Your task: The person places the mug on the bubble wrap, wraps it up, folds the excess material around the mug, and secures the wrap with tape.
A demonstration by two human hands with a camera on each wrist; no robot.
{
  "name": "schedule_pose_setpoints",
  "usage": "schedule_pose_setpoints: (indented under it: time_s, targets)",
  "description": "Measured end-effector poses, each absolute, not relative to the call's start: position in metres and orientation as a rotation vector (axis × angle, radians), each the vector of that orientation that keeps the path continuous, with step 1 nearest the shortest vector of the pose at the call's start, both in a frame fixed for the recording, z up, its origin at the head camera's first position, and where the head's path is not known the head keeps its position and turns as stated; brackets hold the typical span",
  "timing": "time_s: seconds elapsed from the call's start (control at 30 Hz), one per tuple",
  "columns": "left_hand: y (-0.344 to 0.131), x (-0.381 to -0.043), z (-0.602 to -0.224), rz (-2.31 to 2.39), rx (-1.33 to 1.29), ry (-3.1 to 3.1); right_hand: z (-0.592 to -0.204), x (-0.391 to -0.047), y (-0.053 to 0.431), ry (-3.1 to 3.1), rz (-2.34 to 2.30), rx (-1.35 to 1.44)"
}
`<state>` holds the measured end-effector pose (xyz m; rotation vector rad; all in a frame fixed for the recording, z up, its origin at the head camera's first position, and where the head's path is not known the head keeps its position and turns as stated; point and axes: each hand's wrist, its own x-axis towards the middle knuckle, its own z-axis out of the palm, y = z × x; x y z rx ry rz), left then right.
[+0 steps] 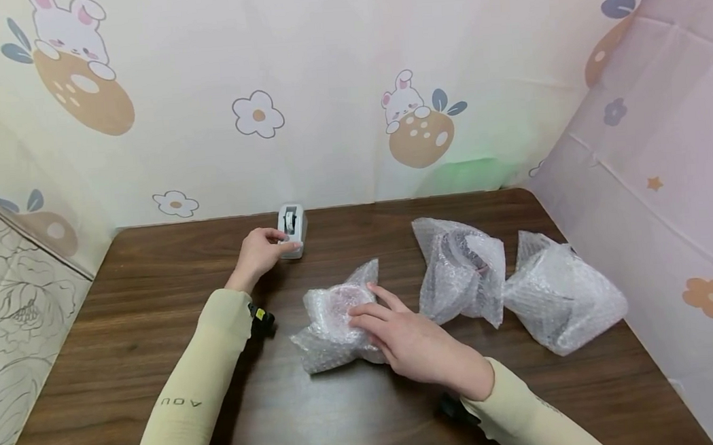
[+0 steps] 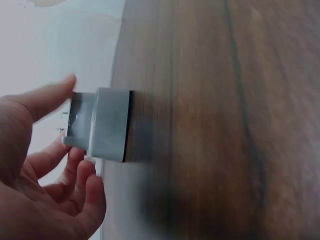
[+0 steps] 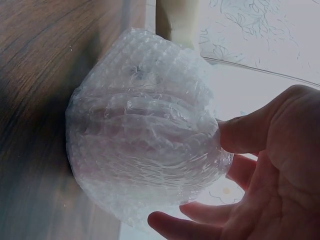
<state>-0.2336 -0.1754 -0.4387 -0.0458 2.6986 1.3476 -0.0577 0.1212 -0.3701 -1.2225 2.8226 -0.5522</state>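
A bubble-wrapped package (image 1: 343, 312), with something round and pinkish faintly visible inside, lies near the middle of the table. My right hand (image 1: 413, 341) holds it from above and the right, fingers spread over its top. The right wrist view shows my thumb pressing the bubble wrap (image 3: 145, 135), other fingers at its far side. At the table's back edge stands a small grey tape dispenser (image 1: 292, 230). My left hand (image 1: 261, 252) reaches its front end, with thumb and fingers apart on either side of the dispenser (image 2: 112, 125) in the left wrist view. Whether they touch tape is unclear.
Two more bubble-wrapped bundles, a middle one (image 1: 460, 270) and a right one (image 1: 563, 291), lie on the right of the brown wooden table (image 1: 125, 345). A patterned curtain (image 1: 327, 149) hangs along the back edge and the right side.
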Motion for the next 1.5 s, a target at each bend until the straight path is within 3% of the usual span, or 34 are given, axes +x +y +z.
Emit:
schedule_pose_setpoints:
  time_s: [0.5, 1.07, 1.3, 1.5]
  targets:
    - [-0.165, -0.236, -0.438, 1.563, -0.323, 2.457, -0.371, -0.06, 0.122, 2.801, -0.584, -1.248]
    - [-0.142, -0.231, -0.435, 1.154, -0.312, 2.957, -0.37, -0.059, 0.123, 2.795, -0.589, -1.236]
    - [-0.13, -0.217, -0.431, 0.909, -0.134, 3.248, -0.371, -0.059, 0.124, 2.807, -0.59, -1.23]
    - [-0.139, -0.201, -0.421, 1.189, -0.228, 2.944, -0.372, -0.057, 0.123, 2.799, -0.588, -1.228]
